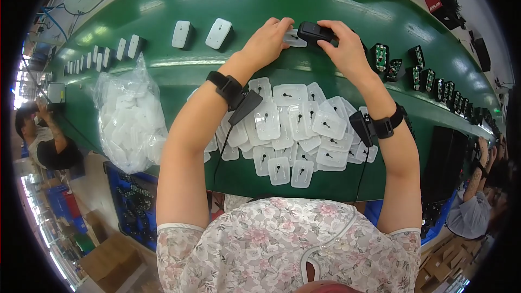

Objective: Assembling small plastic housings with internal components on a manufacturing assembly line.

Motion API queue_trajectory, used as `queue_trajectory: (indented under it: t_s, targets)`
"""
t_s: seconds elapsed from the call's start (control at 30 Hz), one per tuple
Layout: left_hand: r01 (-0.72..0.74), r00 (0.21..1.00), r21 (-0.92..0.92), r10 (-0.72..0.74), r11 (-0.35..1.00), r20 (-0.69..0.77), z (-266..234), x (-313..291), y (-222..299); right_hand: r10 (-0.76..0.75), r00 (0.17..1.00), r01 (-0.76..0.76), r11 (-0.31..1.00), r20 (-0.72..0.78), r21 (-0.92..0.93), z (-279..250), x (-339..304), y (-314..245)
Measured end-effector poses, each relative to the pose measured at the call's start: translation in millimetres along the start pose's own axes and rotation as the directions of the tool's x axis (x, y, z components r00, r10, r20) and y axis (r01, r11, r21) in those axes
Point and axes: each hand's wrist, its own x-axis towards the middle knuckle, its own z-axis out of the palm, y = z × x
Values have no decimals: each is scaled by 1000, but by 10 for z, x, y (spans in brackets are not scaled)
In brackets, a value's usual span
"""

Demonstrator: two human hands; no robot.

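Observation:
On the far part of the green table (260, 0), my left hand (265, 42) pinches a translucent white plastic cover (294, 38) by its left end. My right hand (348, 51) grips a small black plastic housing (315, 32) between thumb and fingers. The housing lies against the right end of the cover; whether the two are joined cannot be made out. Between my forearms spreads a loose heap of similar translucent covers (290, 95), each with a small black piece on it.
Black housings with white tops (218, 33) stand in a row to the left. Housings with green circuit boards (381, 57) line the right. A plastic bag of white covers (130, 114) lies at left. Cables hang from both wrist straps. Other people sit at both sides.

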Motion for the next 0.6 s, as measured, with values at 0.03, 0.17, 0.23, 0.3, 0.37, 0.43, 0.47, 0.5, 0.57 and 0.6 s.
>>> queue_trajectory:
  t_s: [0.03,0.17,0.23,0.3,0.37,0.43,0.47,0.5,0.57,0.6]
  targets:
    - [8,1000,-16,-8,1000,8,5,20,-20,-1,1000,1,1000,6,-1,19,60,20]
    - [-8,992,-46,2,999,-123,-43,-61,-75,-129,988,138,984,87,-115,122,227,42]
    - [-19,994,-75,11,997,-109,-122,-130,-64,-164,979,181,973,124,-141,179,256,26]
    - [-30,995,-108,20,994,-96,-158,-171,-50,-215,964,238,959,157,-151,233,256,16]
    - [-23,1000,-115,24,993,4,-159,-202,-57,-209,963,234,962,170,-144,280,265,50]
    - [-26,1000,-94,26,995,1,-157,-210,-76,-201,963,227,964,181,-140,319,274,61]
    - [-36,999,-72,36,997,-2,-154,-213,-89,-198,963,226,964,184,-144,333,283,50]
    - [-33,999,-74,33,997,-1,-156,-218,-105,-195,963,224,963,186,-148,346,291,39]
    - [-28,1000,-43,28,999,3,-172,-215,-119,-199,961,230,961,194,-152,357,307,31]
    - [-27,1000,-47,27,999,5,-179,-220,-122,-206,958,239,959,200,-155,362,311,26]
